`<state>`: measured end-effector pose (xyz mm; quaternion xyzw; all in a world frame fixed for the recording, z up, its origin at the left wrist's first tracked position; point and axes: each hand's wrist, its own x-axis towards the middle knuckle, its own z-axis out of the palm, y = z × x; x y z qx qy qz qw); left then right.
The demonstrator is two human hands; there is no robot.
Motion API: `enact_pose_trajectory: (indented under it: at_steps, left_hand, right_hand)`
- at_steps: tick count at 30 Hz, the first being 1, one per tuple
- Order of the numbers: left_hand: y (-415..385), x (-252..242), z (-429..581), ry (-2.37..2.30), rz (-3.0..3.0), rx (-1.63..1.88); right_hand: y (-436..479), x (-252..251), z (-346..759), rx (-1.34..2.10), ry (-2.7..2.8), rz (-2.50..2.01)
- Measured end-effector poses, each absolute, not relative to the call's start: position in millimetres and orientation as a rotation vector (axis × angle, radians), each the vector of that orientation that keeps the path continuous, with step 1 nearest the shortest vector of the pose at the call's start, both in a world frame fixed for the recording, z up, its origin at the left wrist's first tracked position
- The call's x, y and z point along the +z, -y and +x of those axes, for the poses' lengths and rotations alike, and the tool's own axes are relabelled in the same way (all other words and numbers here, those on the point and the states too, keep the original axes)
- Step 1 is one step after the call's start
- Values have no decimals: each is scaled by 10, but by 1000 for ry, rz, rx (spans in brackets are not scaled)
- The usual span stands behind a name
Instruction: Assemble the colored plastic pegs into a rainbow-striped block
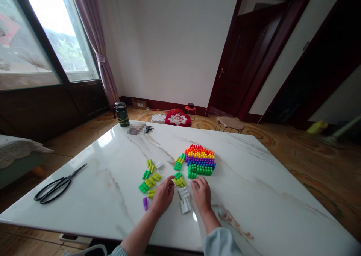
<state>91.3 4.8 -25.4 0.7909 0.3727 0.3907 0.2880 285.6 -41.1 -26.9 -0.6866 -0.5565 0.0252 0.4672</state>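
My left hand (164, 196) is over the table just left of a small group of green and yellow pieces (179, 181); its fingers are curled together and what they hold, if anything, is too small to name. My right hand (201, 193) hovers below the green edge of a rainbow-coloured block of beads (200, 159), its fingers bent, their grip unclear. White pieces (184, 201) lie between the hands. More green and yellow pieces (149, 182) are scattered left of my left hand, with a purple piece (145, 203) below them.
Black scissors (60, 184) lie on the left of the marble table (267, 196). A dark bottle (122, 115) stands at the far left corner, beside a blurred item and a small dark object (149, 129). Beyond the table are stools and a red cushion (177, 119).
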Motion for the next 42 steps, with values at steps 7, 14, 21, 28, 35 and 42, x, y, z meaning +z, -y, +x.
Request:
enact_pose_trajectory:
  at_steps: [7, 14, 21, 28, 35, 42]
  left_hand:
    - [-58, -256, 906, -1004, 2124, 1061]
    - [-48, -229, 913, -996, 2086, 1058]
    - [-15, -177, 924, -993, 2146, 1052]
    - [-325, 152, 1108, -1151, 2338, 771]
    - [-820, 235, 1358, -1509, 2392, 468]
    - [-952, 232, 1435, -1615, 2391, 225]
  right_hand:
    - [377, -214, 2803, -23, 1568, -1855]
    - [416, -137, 2733, -63, 1675, -1890]
    - [370, -237, 2793, -59, 1626, -1827]
    - [369, -201, 2727, -110, 1670, -1945]
    - [354, -216, 2713, -133, 1687, -1992]
    - [360, -221, 2710, -109, 1687, -2005]
